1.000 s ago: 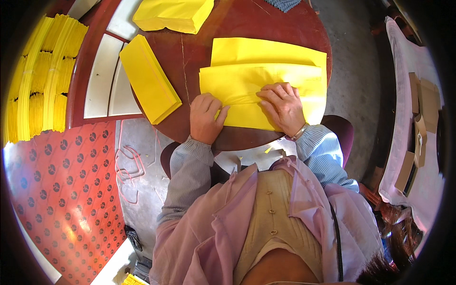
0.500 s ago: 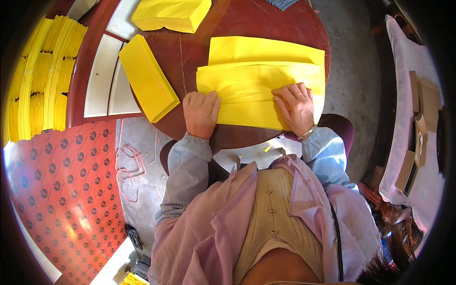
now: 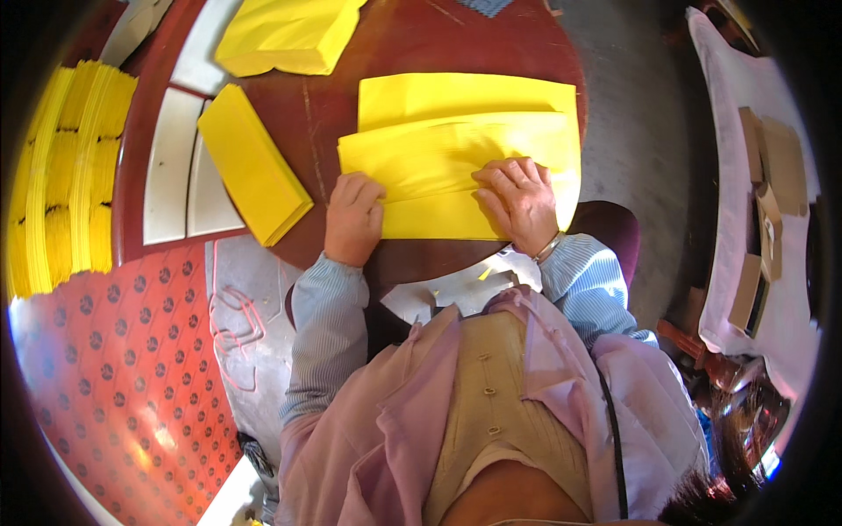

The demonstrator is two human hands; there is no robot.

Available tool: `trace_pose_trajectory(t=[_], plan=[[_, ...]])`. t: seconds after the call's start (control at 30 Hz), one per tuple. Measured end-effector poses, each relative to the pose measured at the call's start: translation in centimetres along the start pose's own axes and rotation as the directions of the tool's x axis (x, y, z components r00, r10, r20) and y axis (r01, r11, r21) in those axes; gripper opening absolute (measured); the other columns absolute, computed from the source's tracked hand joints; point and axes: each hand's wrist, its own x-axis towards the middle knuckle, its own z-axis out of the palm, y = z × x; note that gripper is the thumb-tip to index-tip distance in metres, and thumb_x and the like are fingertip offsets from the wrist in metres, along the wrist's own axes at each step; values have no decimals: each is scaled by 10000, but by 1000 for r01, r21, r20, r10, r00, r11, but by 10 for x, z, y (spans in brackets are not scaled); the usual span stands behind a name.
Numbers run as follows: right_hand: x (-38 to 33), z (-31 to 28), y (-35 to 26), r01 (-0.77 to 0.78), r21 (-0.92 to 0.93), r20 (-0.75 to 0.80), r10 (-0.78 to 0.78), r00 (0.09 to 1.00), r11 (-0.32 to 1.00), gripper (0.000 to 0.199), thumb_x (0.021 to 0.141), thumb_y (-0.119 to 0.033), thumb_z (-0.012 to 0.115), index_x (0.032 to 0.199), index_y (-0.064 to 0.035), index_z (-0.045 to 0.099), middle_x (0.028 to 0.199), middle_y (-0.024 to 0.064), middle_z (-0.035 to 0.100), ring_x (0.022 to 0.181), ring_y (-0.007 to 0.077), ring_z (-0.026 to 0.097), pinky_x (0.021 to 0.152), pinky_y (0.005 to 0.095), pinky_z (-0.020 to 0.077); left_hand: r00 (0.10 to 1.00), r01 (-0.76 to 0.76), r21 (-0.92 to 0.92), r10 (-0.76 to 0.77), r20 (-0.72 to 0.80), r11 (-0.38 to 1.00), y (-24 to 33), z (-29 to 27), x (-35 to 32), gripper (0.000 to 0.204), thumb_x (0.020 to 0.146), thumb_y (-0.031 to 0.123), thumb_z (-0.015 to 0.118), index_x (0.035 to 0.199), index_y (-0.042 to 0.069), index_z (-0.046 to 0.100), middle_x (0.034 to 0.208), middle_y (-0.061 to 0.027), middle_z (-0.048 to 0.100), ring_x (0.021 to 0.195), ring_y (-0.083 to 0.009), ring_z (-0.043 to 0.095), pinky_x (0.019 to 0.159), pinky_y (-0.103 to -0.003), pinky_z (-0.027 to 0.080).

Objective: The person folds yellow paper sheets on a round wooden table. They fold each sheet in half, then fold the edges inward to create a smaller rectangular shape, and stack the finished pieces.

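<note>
On the round dark-red table (image 3: 438,53) lies a stack of yellow paper sheets (image 3: 438,158), its upper layer folded across the lower one in a wide band. My left hand (image 3: 353,215) is closed at the left edge of the folded layer, fingers curled and thumb over the paper. Toward the right side of the stack, my right hand (image 3: 524,202) has its fingers bent and pressed together on the fold. Its fingertips meet the paper, and how much they hold is partly hidden.
A narrow yellow folded bundle (image 3: 254,167) lies at the table's left edge, with a larger yellow packet (image 3: 289,35) behind it. Tall yellow stacks (image 3: 70,175) stand far left. Pink cord (image 3: 237,329) lies on the floor. Cardboard pieces (image 3: 781,167) rest on a pink cloth at right.
The whole view has shifted, so table and papers sit further left. Both hands stay on the yellow paper, with little visible movement relative to it.
</note>
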Motion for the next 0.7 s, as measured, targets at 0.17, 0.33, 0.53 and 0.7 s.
trace_pose_trajectory(t=[0.17, 0.33, 0.53, 0.7], plan=[[-14, -22, 24, -72, -64, 11, 73, 997, 995, 200, 955, -264, 711, 1085, -119, 758, 1099, 70, 720, 1070, 293, 649, 974, 448, 468, 999, 28, 49, -27, -18, 998, 11, 2, 0, 290, 801, -39, 688, 1074, 57, 717, 955, -142, 634, 946, -357, 622, 845, -430, 519], [-25, -36, 46, -155, -104, -14, 154, 988, 982, 217, 990, -265, 683, 1121, -107, 753, 1089, 85, 730, 1025, 286, 656, 907, 437, 470, 1000, 20, 173, -20, 1, 985, 19, 3, 3, 312, 847, 45, 770, 1153, 97, 743, 870, -106, 609, 874, -309, 612, 797, -420, 506], [-29, -38, 60, -260, -119, -63, 254, 965, 958, 217, 973, -246, 696, 1127, -105, 753, 1066, 98, 745, 955, 287, 651, 844, 446, 472, 993, 119, 328, -109, -51, 937, 24, 11, 10, 197, 881, 204, 804, 1032, 105, 723, 877, -86, 614, 848, -305, 590, 780, -443, 475], [-27, -37, 66, -288, -119, -67, 282, 957, 950, 196, 956, -223, 725, 1106, -103, 768, 1059, 91, 760, 946, 275, 665, 850, 436, 480, 972, 233, 345, -212, -99, 909, 32, 26, 17, 257, 863, 257, 826, 986, 100, 665, 937, -98, 608, 916, -332, 575, 798, -470, 462]])
